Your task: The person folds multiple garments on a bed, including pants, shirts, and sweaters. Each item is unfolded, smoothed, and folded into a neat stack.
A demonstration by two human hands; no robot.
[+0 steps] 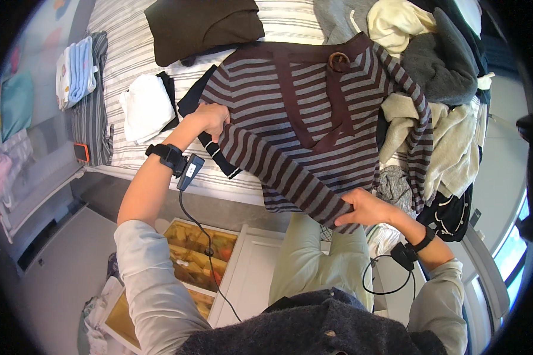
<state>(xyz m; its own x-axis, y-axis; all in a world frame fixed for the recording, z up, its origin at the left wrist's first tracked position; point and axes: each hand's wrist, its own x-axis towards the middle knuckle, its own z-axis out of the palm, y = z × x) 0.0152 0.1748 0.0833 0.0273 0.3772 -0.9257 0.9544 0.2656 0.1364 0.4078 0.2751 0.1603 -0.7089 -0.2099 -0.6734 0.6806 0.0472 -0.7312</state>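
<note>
A grey and maroon striped knit sweater [257, 95] lies spread on the bed before me, its collar at the far side. A maroon tie band [293, 102] hangs from the neck across its front, with a brown ring [338, 62] on it. My left hand [212, 120] grips the sleeve near the left armhole. Lower right, my right hand [364, 207] pinches the cuff end of that same sleeve, which runs diagonally across the body of the sweater. The other sleeve [415, 133] trails down on the right over a beige knit garment.
A dark brown folded garment [204, 29] lies at the back. White folded cloth [149, 108] and blue folded cloth [80, 73] sit left. Heaped clothes, including a beige knit [455, 151] and a dark grey one [442, 66], fill the right. Below the bed stands an open-topped storage unit [242, 248].
</note>
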